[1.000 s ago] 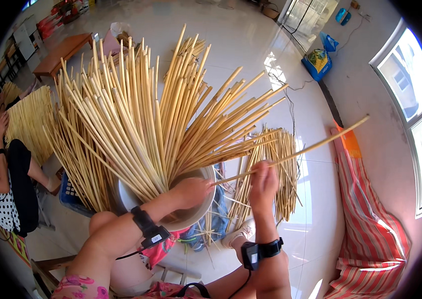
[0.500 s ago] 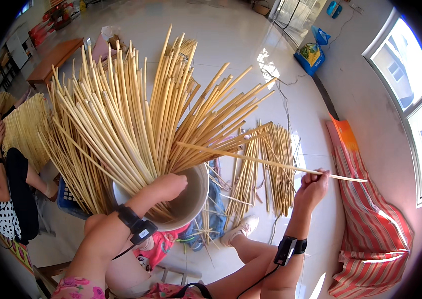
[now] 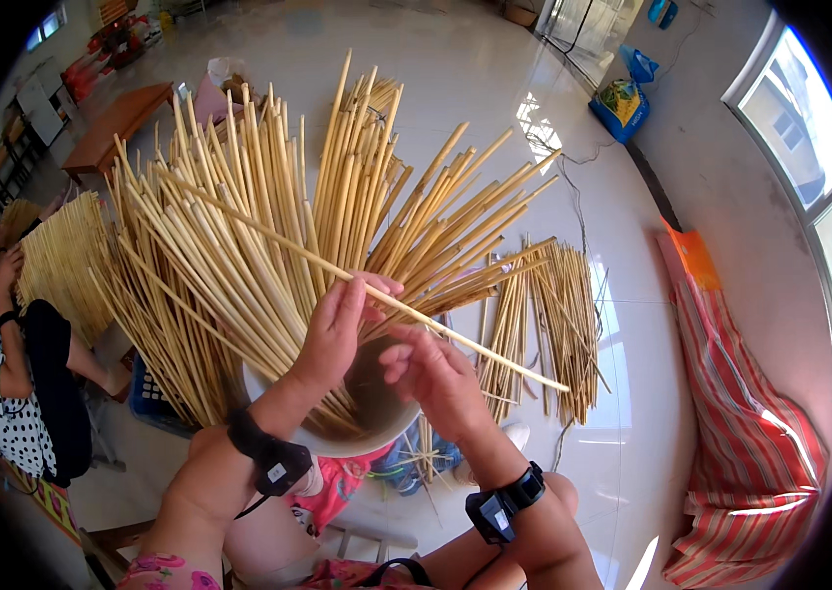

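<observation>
A single long pale straw-coloured stick (image 3: 504, 361) slants across the middle, down to the right. My left hand (image 3: 330, 329) pinches it between thumb and fingers near its middle, above a white bucket (image 3: 391, 429). Just beneath the stick, my right hand (image 3: 440, 385) has its fingers loosely bent and apart; nothing shows in its grasp. A large bunch of similar sticks (image 3: 229, 246) leans in the bucket, fanned out to the left and far side. Another, browner group (image 3: 435, 221) spreads toward the right.
More sticks (image 3: 565, 329) lie on the tiled floor to the right. A blue crate (image 3: 150, 398) stands left of the bucket. Beyond it, a seated person (image 3: 8, 379) handles a mat of sticks (image 3: 67, 261). Red striped cloth (image 3: 745, 433) lies along the right wall.
My right hand has come left from the far right and let go of the stick. My left hand has risen from the bucket's rim and now holds the stick, which has shifted left.
</observation>
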Action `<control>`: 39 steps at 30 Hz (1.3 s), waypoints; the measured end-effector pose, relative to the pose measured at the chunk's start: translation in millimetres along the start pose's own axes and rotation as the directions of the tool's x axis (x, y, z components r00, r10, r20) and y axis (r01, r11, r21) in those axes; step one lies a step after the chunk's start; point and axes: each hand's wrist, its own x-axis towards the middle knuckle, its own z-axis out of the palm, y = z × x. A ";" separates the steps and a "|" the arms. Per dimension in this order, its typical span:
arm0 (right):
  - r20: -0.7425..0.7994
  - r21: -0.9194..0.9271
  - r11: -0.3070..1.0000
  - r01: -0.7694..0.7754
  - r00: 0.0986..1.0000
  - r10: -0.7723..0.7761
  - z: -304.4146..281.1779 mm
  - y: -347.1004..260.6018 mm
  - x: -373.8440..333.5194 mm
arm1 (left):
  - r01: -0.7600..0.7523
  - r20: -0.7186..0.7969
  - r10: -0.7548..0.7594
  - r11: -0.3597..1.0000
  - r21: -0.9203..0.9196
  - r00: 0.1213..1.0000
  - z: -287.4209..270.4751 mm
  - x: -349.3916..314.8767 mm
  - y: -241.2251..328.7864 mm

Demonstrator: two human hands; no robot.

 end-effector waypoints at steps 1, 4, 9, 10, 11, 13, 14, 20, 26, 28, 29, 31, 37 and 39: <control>0.086 -0.101 0.990 -0.095 0.991 0.103 3.2 -3.0 -2.3 | 0.026 -0.076 -0.027 0.999 -0.022 0.997 -7.5 5.2 4.5; 0.225 -0.354 0.907 -0.227 0.921 0.318 1.9 -5.3 -8.7 | -0.032 -0.183 0.052 0.994 0.106 0.982 -35.2 20.5 16.1; 0.301 -0.172 0.951 -0.257 0.906 0.299 0.8 -14.7 -10.6 | -0.208 -0.174 0.276 0.920 0.333 0.945 -64.9 29.3 27.0; 0.286 -0.108 0.965 -0.240 0.922 0.261 -2.2 -14.0 -7.9 | -0.232 -0.177 0.309 0.906 0.354 0.935 -67.5 28.8 28.2; 0.243 -0.135 0.963 -0.232 0.935 0.259 -7.8 -15.6 -4.7 | -0.245 -0.179 0.327 0.896 0.370 0.928 -69.9 27.8 29.6; 0.144 -0.194 0.957 -0.216 0.959 0.246 -23.4 -22.3 0.6 | -0.273 -0.178 0.362 0.880 0.389 0.915 -70.7 27.6 31.4; -0.043 -0.330 0.921 -0.206 0.978 0.203 -29.9 -21.2 4.0 | -0.284 -0.185 0.370 0.884 0.371 0.910 -70.0 27.8 31.7; -0.036 -0.991 -0.097 -0.088 0.895 -0.445 -56.0 26.9 43.4 | -0.325 -0.249 0.441 0.858 0.398 0.862 -80.6 26.1 41.6; -0.105 -0.994 0.082 -0.076 0.894 -0.436 -34.8 30.9 60.4 | -0.312 -0.394 0.490 0.845 0.436 0.778 -110.6 22.3 59.0; -0.079 -0.997 0.018 -0.077 0.977 -0.200 -41.2 40.3 61.4 | -0.243 -0.344 0.415 0.862 0.444 0.842 -112.7 21.4 54.7; -0.067 -0.998 -0.012 -0.068 0.995 -0.073 -43.6 47.2 65.2 | -0.209 -0.321 0.377 0.866 0.454 0.869 -113.7 21.2 53.8; -0.009 -0.935 -0.351 0.048 0.987 0.161 -54.8 70.5 74.5 | -0.009 -0.280 0.166 0.873 0.487 0.946 -105.3 24.3 51.3; -0.166 -0.789 -0.598 0.138 0.890 0.425 -59.1 117.3 116.6 | -0.122 -0.152 0.293 0.737 0.664 0.944 -99.3 25.7 42.3; -0.051 -0.779 -0.589 0.215 0.915 0.401 -60.8 120.9 121.6 | -0.132 -0.155 0.311 0.731 0.670 0.938 -102.1 24.7 42.5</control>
